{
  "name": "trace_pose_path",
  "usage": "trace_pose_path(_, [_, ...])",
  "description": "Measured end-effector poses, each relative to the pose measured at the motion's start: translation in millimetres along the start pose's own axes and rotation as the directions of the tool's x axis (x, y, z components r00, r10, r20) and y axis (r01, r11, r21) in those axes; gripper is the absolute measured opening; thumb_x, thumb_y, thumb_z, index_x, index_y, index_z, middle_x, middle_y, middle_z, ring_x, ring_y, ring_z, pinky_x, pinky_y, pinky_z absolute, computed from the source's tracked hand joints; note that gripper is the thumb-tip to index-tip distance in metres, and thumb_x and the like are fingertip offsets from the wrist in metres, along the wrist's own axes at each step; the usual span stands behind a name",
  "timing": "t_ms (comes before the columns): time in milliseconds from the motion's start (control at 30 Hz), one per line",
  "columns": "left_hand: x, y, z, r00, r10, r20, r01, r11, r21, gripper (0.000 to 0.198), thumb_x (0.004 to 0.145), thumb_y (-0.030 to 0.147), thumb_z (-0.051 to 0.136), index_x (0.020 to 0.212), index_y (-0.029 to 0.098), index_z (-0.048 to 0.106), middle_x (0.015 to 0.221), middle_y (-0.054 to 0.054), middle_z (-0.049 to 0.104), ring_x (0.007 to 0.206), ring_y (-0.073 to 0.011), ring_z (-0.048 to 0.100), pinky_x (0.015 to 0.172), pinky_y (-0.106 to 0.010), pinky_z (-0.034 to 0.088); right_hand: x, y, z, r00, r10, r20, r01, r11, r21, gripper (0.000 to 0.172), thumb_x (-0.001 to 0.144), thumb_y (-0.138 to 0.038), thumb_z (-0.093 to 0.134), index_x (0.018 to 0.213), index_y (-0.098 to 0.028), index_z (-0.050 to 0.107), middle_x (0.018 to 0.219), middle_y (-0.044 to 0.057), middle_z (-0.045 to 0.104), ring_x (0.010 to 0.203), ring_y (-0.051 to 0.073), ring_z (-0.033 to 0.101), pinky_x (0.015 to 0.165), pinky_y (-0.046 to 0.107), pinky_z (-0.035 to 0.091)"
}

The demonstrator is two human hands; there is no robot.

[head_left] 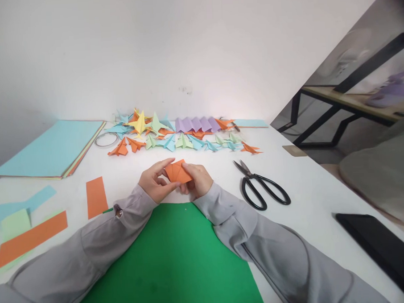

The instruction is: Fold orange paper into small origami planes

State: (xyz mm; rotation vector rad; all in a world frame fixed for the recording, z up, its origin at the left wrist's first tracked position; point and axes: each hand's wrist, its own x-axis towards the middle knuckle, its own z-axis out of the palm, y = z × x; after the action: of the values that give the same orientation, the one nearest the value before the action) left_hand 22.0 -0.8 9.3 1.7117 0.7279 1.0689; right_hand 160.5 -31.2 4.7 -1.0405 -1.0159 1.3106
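Between my two hands is a small piece of folded orange paper (177, 172), with crease lines running across its face. My left hand (155, 180) grips its left side, thumb below and fingers above. On the right side, my right hand (199, 178) pinches it, its fingertips partly hidden behind the paper. Both hands are held over the white table, just beyond the far edge of a green sheet (173, 255). A row of folded paper figures in several colours (183, 141) lies behind my hands.
Black-handled scissors (262, 184) lie partly open at the right, with a black flat device (376, 246) nearer me. To the left are a stack of coloured paper (51, 147), a wire coil (107, 139), an orange strip (97, 197) and other cut strips (31, 239).
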Motion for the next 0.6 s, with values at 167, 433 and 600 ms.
trace_pose_path(167, [0.3,5.0,-0.9,0.996,0.086,0.015,-0.086,0.995,0.058,0.050,0.057,0.025,0.073,0.105,0.020,0.062,0.095,-0.008,0.050,0.069,-0.0111,0.050,0.042,-0.016,0.043,-0.3,0.0,-0.8,1.000,0.000,0.012,0.000,1.000,0.016,0.048,0.074,-0.051,0.045,0.047,-0.012,0.057,0.032,0.001,0.050,0.025,0.009,0.042,0.028,0.020,0.031])
trace_pose_path(433, [0.1,-0.8,-0.5,0.991,0.130,0.031,-0.132,0.989,0.072,0.045,0.059,0.027,0.073,0.103,0.021,0.064,0.092,-0.007,0.051,0.069,-0.0111,0.051,0.040,-0.014,0.042,-1.0,1.1,-2.6,1.000,-0.022,0.021,0.020,0.998,0.053,0.045,0.073,-0.047,0.045,0.047,-0.014,0.058,0.033,0.001,0.052,0.026,0.010,0.044,0.028,0.021,0.031])
trace_pose_path(600, [0.0,1.2,-0.6,0.993,0.112,0.028,-0.114,0.992,0.059,0.045,0.058,0.024,0.073,0.101,0.019,0.063,0.093,-0.007,0.051,0.068,-0.0104,0.051,0.040,-0.014,0.043,-0.9,0.0,-1.1,1.000,-0.009,-0.023,0.010,0.998,0.058,0.039,0.070,-0.049,0.052,0.052,-0.015,0.058,0.035,0.000,0.054,0.027,0.010,0.044,0.029,0.022,0.035])
